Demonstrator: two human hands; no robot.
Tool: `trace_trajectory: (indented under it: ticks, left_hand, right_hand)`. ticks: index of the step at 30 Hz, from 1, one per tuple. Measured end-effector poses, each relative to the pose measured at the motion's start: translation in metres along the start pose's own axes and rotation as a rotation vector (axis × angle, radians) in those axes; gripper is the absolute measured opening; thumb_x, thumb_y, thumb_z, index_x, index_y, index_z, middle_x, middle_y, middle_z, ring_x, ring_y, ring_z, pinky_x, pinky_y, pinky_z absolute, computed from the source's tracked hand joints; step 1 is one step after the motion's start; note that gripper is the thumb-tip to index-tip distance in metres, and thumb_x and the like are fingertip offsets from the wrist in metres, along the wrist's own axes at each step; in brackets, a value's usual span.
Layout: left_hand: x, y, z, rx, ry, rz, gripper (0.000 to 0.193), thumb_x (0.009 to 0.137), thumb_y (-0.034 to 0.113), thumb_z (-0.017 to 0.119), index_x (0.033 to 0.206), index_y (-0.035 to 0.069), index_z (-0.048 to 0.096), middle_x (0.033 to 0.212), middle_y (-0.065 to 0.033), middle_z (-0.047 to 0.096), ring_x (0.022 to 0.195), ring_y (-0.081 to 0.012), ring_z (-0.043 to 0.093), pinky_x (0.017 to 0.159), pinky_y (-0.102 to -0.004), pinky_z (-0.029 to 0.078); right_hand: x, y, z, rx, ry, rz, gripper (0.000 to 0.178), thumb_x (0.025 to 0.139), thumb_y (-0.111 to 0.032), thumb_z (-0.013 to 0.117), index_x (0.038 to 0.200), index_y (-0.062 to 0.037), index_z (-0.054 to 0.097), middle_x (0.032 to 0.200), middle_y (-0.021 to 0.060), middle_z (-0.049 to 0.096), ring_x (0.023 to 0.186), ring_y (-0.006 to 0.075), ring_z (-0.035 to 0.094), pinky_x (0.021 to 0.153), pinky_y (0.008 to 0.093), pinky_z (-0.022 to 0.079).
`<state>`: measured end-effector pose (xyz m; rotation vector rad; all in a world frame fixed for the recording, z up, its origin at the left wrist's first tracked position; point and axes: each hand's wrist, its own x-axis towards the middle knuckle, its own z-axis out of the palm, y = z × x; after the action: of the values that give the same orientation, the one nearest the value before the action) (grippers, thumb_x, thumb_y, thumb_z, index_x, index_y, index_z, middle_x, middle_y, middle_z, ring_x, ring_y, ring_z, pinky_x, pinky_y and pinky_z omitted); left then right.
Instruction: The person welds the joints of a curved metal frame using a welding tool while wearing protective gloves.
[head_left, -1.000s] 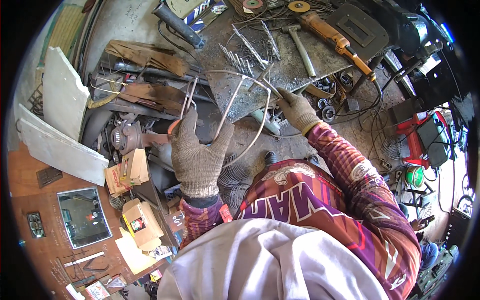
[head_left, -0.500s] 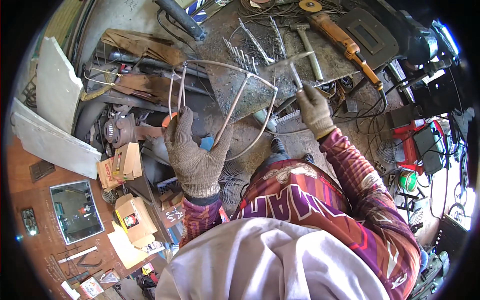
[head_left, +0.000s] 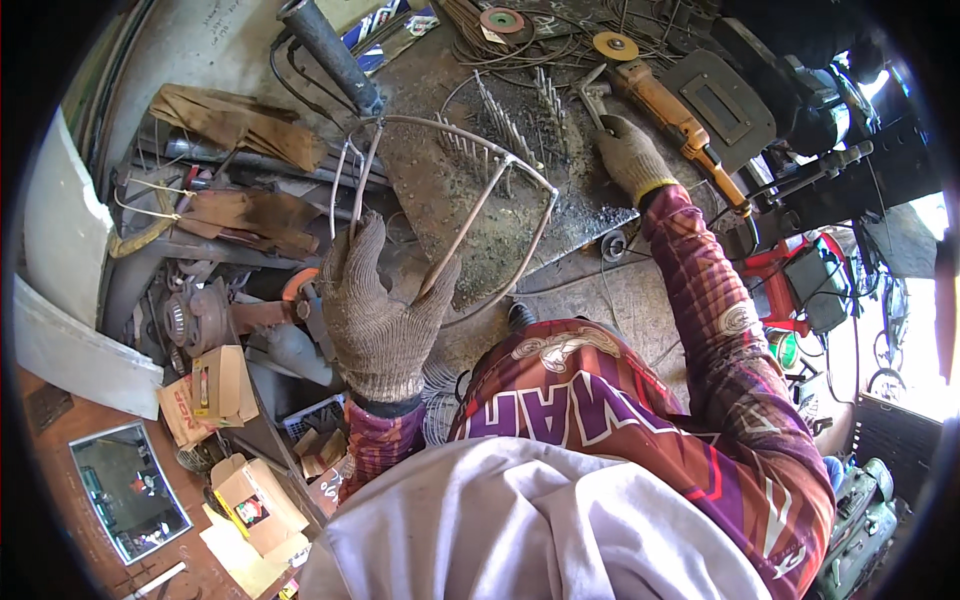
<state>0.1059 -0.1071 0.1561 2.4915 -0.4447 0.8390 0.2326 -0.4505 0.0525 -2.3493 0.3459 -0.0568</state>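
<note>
Left hand (head_left: 380,320), in a gray knit glove, is gripping a bent-rod metal frame (head_left: 480,202), thumb spread away from the fingers. Frame is being held up over the near-left part of the dark counter (head_left: 580,222), its long curve arching off toward the right. Right hand (head_left: 632,158), also gloved, is reaching out over the counter and covering most of a hammer (head_left: 594,104); the glove is hiding the handle, so can't tell if it's actually gripping or just resting there.

Between the hands, thin metal rods (head_left: 495,115) are sticking up in a cluster, seen partly through the frame, with more rods (head_left: 548,100) bunching just to their right. Dark grit is lying scattered around them.

Right of the hammer, an orange angle grinder (head_left: 675,112) is lying lengthwise, a yellowish disc (head_left: 614,45) sitting at its far end. A welding mask (head_left: 722,100) is resting just beside it. Farther back, a pinkish disc (head_left: 502,20) is lying near loose cable.

Left side: brown cloth pieces (head_left: 235,125) are draping over pipes, and a cardboard box (head_left: 265,505) is sitting open near a framed glass pane (head_left: 130,490).
</note>
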Motion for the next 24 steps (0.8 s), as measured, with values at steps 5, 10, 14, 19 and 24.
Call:
trace_trajectory:
  ticks: [5, 10, 14, 19, 24]
  left_hand:
    - [0.006, -0.009, 0.006, -0.056, -0.027, -0.004, 0.072, 0.065, 0.022, 0.095, 0.127, 0.002, 0.063, 0.12, -0.0159, 0.062, 0.108, -0.0319, 0.061, 0.093, -0.043, 0.051]
    - [0.012, 0.001, 0.006, -0.023, -0.107, -0.069, 0.072, 0.065, 0.032, 0.094, 0.122, 0.0, 0.064, 0.121, -0.0227, 0.063, 0.112, -0.0403, 0.061, 0.097, -0.0484, 0.049]
    - [0.016, 0.008, 0.015, 0.026, -0.085, 0.012, 0.071, 0.065, 0.036, 0.093, 0.121, 0.003, 0.066, 0.12, -0.0217, 0.064, 0.108, -0.0399, 0.062, 0.095, -0.0497, 0.049]
    - [0.025, 0.041, 0.023, 0.084, -0.164, -0.012, 0.074, 0.064, 0.022, 0.095, 0.128, 0.004, 0.063, 0.129, -0.0177, 0.055, 0.107, -0.0305, 0.062, 0.087, -0.0394, 0.056]
    - [0.031, 0.061, 0.034, 0.077, -0.19, -0.026, 0.073, 0.064, 0.019, 0.095, 0.128, 0.004, 0.063, 0.13, -0.0189, 0.055, 0.111, -0.0314, 0.063, 0.088, -0.0397, 0.058]
  right_hand:
    - [-0.033, -0.032, -0.017, -0.361, 0.047, -0.05, 0.045, 0.097, -0.041, 0.055, 0.125, -0.0074, 0.067, 0.119, 0.025, 0.067, 0.11, 0.0412, 0.065, 0.093, 0.0449, 0.052]
    - [-0.087, -0.071, -0.047, 0.332, -0.016, -0.344, 0.034, 0.097, -0.033, 0.064, 0.116, -0.0057, 0.072, 0.107, 0.0159, 0.071, 0.096, 0.0273, 0.072, 0.084, 0.0383, 0.056]
    - [-0.092, -0.091, -0.058, 0.525, -0.321, -0.427, 0.031, 0.1, -0.022, 0.064, 0.116, 0.0033, 0.07, 0.092, 0.0053, 0.067, 0.084, 0.0115, 0.063, 0.076, 0.0283, 0.052]
    - [-0.08, -0.076, -0.075, 0.339, -0.322, -0.481, 0.025, 0.095, -0.017, 0.063, 0.109, 0.0026, 0.071, 0.079, 0.0087, 0.067, 0.073, 0.0133, 0.063, 0.068, 0.0315, 0.051]
    - [-0.067, -0.051, -0.081, 0.41, -0.37, -0.496, 0.026, 0.093, -0.026, 0.062, 0.101, -0.0043, 0.074, 0.081, 0.013, 0.069, 0.076, 0.0242, 0.068, 0.069, 0.0365, 0.053]
